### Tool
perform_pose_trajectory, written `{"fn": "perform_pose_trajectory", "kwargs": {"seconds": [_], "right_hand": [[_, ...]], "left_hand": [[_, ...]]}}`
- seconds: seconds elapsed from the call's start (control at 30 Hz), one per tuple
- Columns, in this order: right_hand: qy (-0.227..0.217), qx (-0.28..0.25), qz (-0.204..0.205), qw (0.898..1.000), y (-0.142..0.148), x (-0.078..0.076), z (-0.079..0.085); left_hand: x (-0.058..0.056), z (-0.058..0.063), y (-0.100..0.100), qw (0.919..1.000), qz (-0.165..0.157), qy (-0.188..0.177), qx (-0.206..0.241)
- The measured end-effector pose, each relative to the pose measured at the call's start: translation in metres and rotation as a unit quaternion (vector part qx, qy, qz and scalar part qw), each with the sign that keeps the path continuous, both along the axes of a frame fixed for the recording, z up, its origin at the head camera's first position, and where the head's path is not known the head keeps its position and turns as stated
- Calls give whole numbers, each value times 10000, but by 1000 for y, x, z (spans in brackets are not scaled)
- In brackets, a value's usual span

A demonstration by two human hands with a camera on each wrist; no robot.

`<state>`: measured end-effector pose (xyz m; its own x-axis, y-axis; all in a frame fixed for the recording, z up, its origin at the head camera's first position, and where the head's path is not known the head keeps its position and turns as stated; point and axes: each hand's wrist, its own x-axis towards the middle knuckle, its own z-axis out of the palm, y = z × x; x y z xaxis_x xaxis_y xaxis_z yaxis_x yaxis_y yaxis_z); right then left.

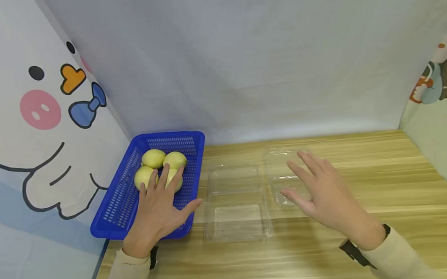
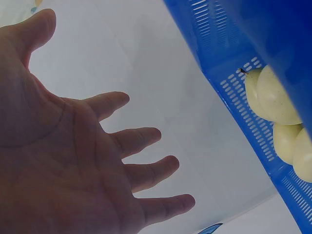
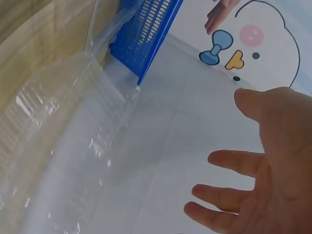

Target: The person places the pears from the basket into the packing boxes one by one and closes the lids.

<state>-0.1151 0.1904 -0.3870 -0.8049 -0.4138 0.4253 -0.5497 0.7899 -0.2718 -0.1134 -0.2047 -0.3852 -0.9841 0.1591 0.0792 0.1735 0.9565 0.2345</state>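
My left hand is spread with straight fingers over the near right part of a blue plastic basket. Inside it lie several pale yellow-green pears, partly covered by the fingers in the head view; a stem shows on one pear in the left wrist view. My right hand, fingers apart and holding nothing, hovers over a small clear plastic container and hides its right side. Between the hands a larger clear plastic container lies with its lid section folded open.
The wood-grain table reaches back to a pale grey cloth wall. At the left stands a panel with a cartoon print, close beside the basket. Another printed panel borders the right side.
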Motion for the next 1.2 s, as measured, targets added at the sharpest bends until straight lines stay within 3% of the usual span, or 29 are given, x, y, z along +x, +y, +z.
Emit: {"fn": "perform_pose_trajectory", "kwargs": {"seconds": [0.13, 0.23, 0.33, 0.67, 0.97, 1.2], "right_hand": [[1339, -327, 883, 9865, -24, 8, -14], [1722, -300, 1436, 9741, -40, 18, -26], [1763, -105, 1866, 9664, -52, 29, -41], [1369, 400, 2303, 9626, -71, 47, -84], [1283, 521, 2167, 9664, -79, 53, -107], [1135, 503, 2097, 9699, -83, 54, -113]], "left_hand": [[1, -2, -4, 9999, 41, -62, 78], [1, -4, -8, 9998, 110, -46, 141], [1, -6, -11, 9997, 162, 16, 181], [3, -14, -25, 9982, 475, 205, 319], [5, -20, -35, 9971, 526, 374, 393], [0, -12, -57, 9952, 764, 240, 556]]}}
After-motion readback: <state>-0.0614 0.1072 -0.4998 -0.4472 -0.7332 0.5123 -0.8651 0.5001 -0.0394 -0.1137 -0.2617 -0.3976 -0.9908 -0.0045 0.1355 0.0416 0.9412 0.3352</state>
